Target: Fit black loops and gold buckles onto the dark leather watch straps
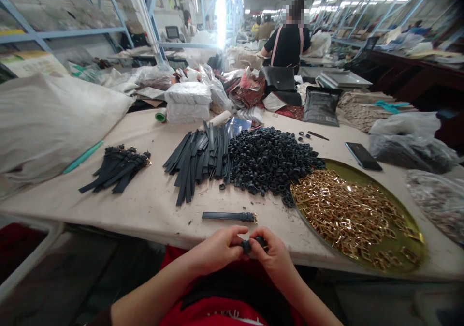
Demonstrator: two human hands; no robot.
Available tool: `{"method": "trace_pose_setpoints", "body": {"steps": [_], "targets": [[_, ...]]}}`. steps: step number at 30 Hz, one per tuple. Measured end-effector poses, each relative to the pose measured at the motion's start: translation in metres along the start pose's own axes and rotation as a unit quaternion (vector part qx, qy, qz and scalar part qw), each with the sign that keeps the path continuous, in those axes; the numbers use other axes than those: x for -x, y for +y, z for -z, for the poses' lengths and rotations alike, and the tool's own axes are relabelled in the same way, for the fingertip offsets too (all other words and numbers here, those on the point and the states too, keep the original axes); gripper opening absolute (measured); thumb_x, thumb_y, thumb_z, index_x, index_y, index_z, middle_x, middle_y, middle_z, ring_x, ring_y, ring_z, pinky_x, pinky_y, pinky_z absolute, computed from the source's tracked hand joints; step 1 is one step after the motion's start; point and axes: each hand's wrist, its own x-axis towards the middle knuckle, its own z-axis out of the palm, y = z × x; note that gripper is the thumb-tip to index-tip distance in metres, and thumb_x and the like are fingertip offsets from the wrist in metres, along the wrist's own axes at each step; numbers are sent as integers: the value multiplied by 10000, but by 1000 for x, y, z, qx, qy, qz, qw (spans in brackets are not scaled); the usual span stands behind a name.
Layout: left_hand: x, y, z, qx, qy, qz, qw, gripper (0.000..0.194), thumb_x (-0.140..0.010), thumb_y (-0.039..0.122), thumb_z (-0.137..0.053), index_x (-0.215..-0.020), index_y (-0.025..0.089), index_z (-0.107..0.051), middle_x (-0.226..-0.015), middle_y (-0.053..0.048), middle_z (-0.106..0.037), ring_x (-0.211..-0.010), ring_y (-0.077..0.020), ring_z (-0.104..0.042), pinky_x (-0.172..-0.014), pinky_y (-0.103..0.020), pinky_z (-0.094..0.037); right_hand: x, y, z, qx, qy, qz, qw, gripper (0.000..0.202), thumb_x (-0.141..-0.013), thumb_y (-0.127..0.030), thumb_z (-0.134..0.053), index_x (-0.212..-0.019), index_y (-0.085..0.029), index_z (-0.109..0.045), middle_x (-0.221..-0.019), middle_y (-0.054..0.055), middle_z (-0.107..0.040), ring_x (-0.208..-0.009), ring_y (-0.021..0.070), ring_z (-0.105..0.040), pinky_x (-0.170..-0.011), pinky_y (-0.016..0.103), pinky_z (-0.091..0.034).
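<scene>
Close to my body, at the table's front edge, my left hand (232, 245) and my right hand (267, 249) meet with fingers pinched on a small dark strap piece (247, 246). A glint of gold shows by my right fingers; the rest is covered by them. Just beyond lies one dark strap with a gold buckle (229, 216). Farther back are flat dark straps (197, 159) in a loose bundle and a heap of small black loops (270, 156). To the right, a round brass-coloured tray (411, 219) holds many gold buckles (348, 205).
Buckled straps (118, 166) are piled at the left, near a large white sack (47, 123) and a teal strip (83, 156). A phone (362, 155) lies beyond the tray. Wrapped packs (188, 101) and bags line the back; a person (288, 40) stands behind them.
</scene>
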Motion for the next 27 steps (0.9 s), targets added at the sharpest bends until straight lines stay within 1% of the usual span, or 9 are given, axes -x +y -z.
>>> {"method": "trace_pose_setpoints", "body": {"steps": [3,5,7,9,13,17,21,23,27], "targets": [[-6,-5,-2,38,49,30,998,494,-704,176,-488,-1182,81,-408,-658,16,-573,-618,-113,-558,-599,-216,-421,0,2,-5,-40,35,-13,999,192,-778,-375,-486,-766,-186,-513,-628,-18,-511,-579,121,-463,-549,229,-362],[-8,-6,-3,31,58,35,997,427,-737,252,-479,-1130,87,-446,-652,17,-565,-575,-107,-545,-577,-219,-419,0,4,-6,-63,54,-30,996,210,-767,-392,-492,-772,-183,-507,-617,-21,-496,-565,117,-449,-531,225,-353],[-8,-4,-2,-47,36,40,997,336,-785,356,-416,-976,105,-534,-621,12,-561,-507,-101,-506,-510,-213,-386,1,6,-6,-80,67,-45,994,240,-764,-419,-489,-782,-180,-500,-610,-25,-480,-554,112,-435,-519,222,-348],[-5,1,1,-139,4,45,989,351,-811,399,-346,-788,127,-566,-580,11,-548,-468,-98,-462,-465,-210,-344,1,7,-6,-83,72,-45,993,262,-767,-439,-483,-795,-178,-497,-614,-28,-471,-555,108,-429,-522,221,-351],[0,10,5,-187,-22,47,981,258,-774,325,-387,-642,155,-528,-515,41,-478,-469,-94,-418,-450,-204,-301,0,9,-8,-69,77,-25,994,264,-776,-441,-483,-797,-178,-502,-624,-28,-480,-572,108,-444,-536,219,-356],[-2,7,1,-170,-24,52,984,258,-785,308,-358,-612,165,-484,-497,47,-454,-441,-86,-395,-436,-199,-290,3,9,-11,-61,88,-13,994,250,-779,-429,-483,-788,-181,-507,-631,-22,-505,-573,112,-465,-536,219,-367],[-1,1,3,-206,-65,31,976,294,-813,351,-330,-637,169,-478,-560,35,-497,-469,-84,-433,-464,-194,-325,9,13,-10,-60,35,2,998,234,-803,-412,-461,-809,-183,-510,-640,-13,-538,-574,116,-493,-544,221,-389],[1,0,6,-231,-76,35,969,305,-813,375,-340,-642,170,-485,-568,30,-510,-475,-91,-455,-467,-197,-335,12,15,-9,-42,29,22,998,223,-813,-398,-452,-830,-186,-517,-679,-1,-557,-613,125,-510,-569,228,-400],[4,1,7,-238,-34,27,970,329,-824,382,-329,-641,165,-495,-559,26,-520,-477,-95,-482,-496,-202,-362,11,16,-9,10,51,68,996,191,-815,-365,-453,-834,-192,-530,-717,16,-572,-657,142,-522,-596,241,-406]]}}
